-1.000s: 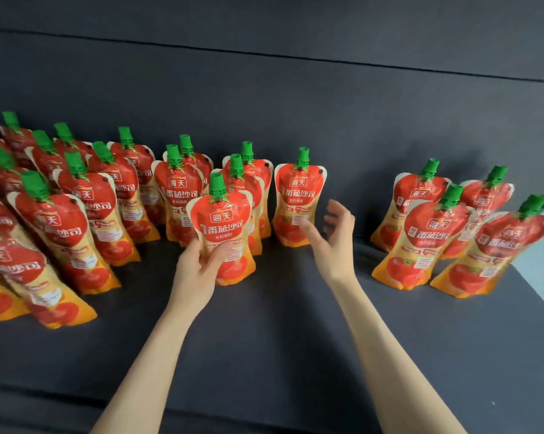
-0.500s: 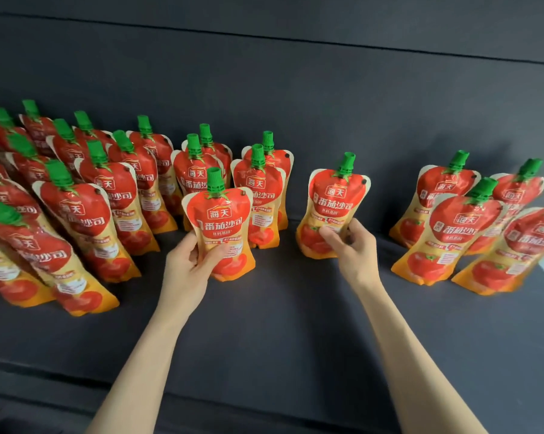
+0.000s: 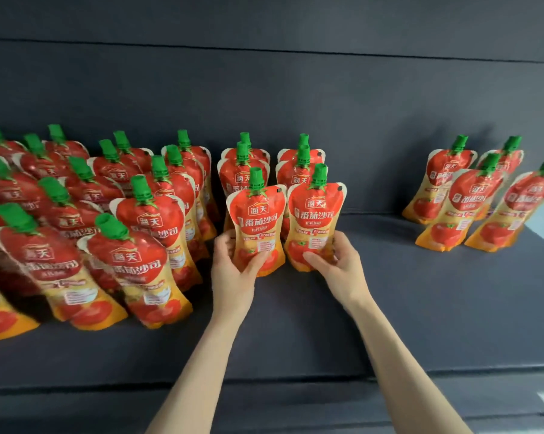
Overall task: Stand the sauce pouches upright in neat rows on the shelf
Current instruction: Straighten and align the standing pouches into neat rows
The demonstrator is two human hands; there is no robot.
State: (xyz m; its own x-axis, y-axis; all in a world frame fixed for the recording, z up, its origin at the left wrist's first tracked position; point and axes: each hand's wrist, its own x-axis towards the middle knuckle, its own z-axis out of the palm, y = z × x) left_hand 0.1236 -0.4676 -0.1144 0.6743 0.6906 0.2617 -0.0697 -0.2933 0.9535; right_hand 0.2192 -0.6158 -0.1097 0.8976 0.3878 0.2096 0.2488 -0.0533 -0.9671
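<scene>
Red-and-orange tomato sauce pouches with green caps stand on a dark grey shelf [image 3: 389,308]. My left hand [image 3: 233,270] grips the lower part of one upright pouch [image 3: 258,220] at the front of the middle row. Beside it, my right hand [image 3: 336,264] holds the base of a second upright pouch [image 3: 316,214]. The two pouches stand side by side, nearly touching. Behind each one stand two more pouches [image 3: 244,173] in a line toward the back wall. Several rows of pouches [image 3: 132,252] fill the left part of the shelf.
A separate group of several pouches [image 3: 461,198] leans at the right end of the shelf. Bare shelf lies between that group and my right hand and along the front edge [image 3: 295,380]. The dark back wall [image 3: 295,89] rises behind the rows.
My right hand has carried its pouch left and forward, setting it beside the pouch in my left hand. The view has shifted, and the left rows look closer.
</scene>
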